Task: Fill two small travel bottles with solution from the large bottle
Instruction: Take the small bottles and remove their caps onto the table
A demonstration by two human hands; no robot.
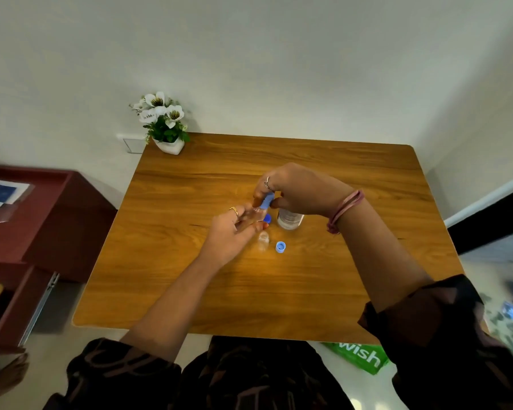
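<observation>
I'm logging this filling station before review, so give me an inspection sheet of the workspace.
Surface: wooden table, mostly bare.
Job's things: large bottle standing; one small bottle held, another standing uncapped; two blue caps on the table.
Clutter: flower pot at far corner.
Grippers: left hand holds small bottle; right hand holds a blue piece over it.
Cables: nothing seen.
Surroundings: white wall, red cabinet, green bag on floor.

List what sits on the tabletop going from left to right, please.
Flower pot → left hand holding a small clear bottle → second small bottle → loose blue cap → large bottle under the right hand.
</observation>
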